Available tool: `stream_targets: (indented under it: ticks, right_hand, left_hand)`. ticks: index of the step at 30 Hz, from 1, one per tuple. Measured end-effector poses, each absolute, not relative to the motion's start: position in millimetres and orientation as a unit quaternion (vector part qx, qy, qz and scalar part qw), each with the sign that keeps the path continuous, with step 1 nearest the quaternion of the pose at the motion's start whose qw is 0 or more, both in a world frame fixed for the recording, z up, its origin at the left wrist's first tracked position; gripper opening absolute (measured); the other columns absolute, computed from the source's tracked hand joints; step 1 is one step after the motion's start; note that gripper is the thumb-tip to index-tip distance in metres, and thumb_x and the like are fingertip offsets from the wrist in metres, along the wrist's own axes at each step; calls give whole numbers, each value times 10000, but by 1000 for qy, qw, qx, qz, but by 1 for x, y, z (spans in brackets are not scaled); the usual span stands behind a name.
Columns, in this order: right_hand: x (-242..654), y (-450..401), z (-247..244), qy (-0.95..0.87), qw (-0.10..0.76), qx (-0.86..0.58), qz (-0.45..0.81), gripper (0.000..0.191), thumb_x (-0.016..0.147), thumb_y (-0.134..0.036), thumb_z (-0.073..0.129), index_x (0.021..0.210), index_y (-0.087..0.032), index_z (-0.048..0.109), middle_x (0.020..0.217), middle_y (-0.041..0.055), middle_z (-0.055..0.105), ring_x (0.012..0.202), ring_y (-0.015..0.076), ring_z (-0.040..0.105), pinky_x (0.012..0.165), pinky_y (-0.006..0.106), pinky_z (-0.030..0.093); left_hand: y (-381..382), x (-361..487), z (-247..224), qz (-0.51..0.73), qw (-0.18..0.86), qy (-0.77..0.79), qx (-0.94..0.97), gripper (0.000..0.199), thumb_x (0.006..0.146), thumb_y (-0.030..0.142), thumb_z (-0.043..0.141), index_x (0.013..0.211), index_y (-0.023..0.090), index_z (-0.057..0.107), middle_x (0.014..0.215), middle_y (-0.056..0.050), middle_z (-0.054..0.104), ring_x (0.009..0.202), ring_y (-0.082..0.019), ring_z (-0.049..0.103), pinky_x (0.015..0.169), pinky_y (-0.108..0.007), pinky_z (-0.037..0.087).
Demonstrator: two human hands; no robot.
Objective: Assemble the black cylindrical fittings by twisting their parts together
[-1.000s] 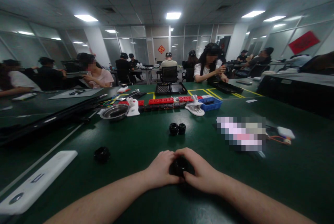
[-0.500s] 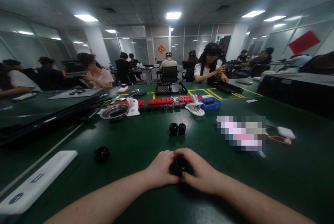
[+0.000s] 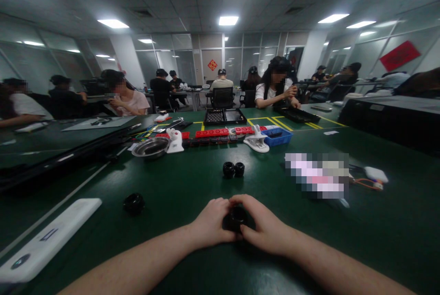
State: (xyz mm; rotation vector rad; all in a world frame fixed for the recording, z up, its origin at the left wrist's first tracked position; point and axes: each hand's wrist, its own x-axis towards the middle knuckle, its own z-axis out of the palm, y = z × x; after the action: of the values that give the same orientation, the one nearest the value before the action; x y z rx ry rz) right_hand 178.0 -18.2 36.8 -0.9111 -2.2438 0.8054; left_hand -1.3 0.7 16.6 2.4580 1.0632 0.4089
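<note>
My left hand [image 3: 213,222] and my right hand [image 3: 264,227] meet low in the middle of the head view, fingers curved round a glossy black round piece [image 3: 238,225] with an opening in its top. The left hand grips its left side, while the right thumb presses near its front and the right fingers arch over the far side. Part of the piece is hidden by the fingers. Beyond the hands, two similar black round pieces [image 3: 228,169] stand side by side on the green table [image 3: 178,180]. Another black round piece [image 3: 134,203] lies off to the left.
A long white device [image 3: 51,240] lies at the near left. Farther back are a metal bowl [image 3: 151,148], red strips [image 3: 211,133], a white clip [image 3: 257,141] and a blue bin [image 3: 279,138]. A co-worker [image 3: 275,86] sits across the table. A black box [image 3: 395,120] stands right.
</note>
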Motion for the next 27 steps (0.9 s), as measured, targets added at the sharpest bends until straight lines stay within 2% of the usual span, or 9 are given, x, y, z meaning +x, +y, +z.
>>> stream_targets:
  ticks: [7, 10, 15, 17, 21, 24, 27]
  right_hand:
    - [174, -15, 35, -821, 284, -422, 259, 484, 615, -234, 669, 1051, -171, 469, 976, 73, 526, 904, 224, 505, 801, 378, 420]
    - [174, -15, 35, -820, 274, -422, 273, 445, 632, -210, 643, 1040, -162, 470, 942, 69, 537, 871, 213, 521, 779, 364, 434]
    - [178, -18, 37, -836, 290, -354, 301, 556, 624, -49, 509, 1157, -152, 390, 1136, 105, 495, 1044, 214, 472, 923, 379, 359]
    - [178, -18, 37, -834, 295, -361, 295, 565, 624, -61, 518, 1166, -148, 386, 1152, 114, 484, 1058, 225, 462, 931, 399, 349]
    - [176, -17, 37, -815, 299, -413, 276, 537, 647, -191, 616, 1142, -158, 411, 1058, 97, 516, 977, 227, 498, 863, 394, 398]
    - [174, -16, 36, -805, 288, -442, 272, 574, 604, -242, 677, 1116, -161, 432, 988, 76, 527, 922, 224, 515, 821, 384, 422]
    - [174, -16, 36, -809, 284, -431, 282, 533, 622, -209, 650, 1108, -155, 439, 971, 74, 535, 906, 215, 525, 820, 375, 428]
  left_hand:
    - [4, -1, 9, 142, 184, 386, 893, 427, 620, 481, 638, 897, 178, 523, 893, -28, 566, 829, -209, 515, 728, -310, 403]
    - [4, -1, 8, 141, 180, 391, 891, 410, 615, 449, 649, 893, 174, 522, 876, -25, 563, 821, -203, 516, 730, -305, 400]
    - [3, -1, 11, 144, 191, 382, 892, 526, 619, 417, 652, 1062, 196, 474, 958, -33, 562, 853, -215, 509, 753, -322, 395]
    - [4, -1, 11, 145, 191, 382, 893, 503, 622, 429, 651, 1039, 200, 489, 964, -33, 560, 861, -217, 506, 753, -322, 394]
    - [5, -1, 9, 140, 183, 386, 893, 415, 625, 482, 637, 888, 180, 528, 890, -27, 565, 822, -207, 513, 717, -307, 397]
    - [5, -1, 8, 139, 179, 386, 894, 413, 624, 497, 630, 864, 177, 526, 872, -25, 563, 808, -205, 515, 706, -306, 398]
    - [3, -2, 10, 138, 187, 393, 890, 409, 622, 461, 641, 897, 179, 528, 882, -28, 561, 822, -210, 513, 723, -313, 400]
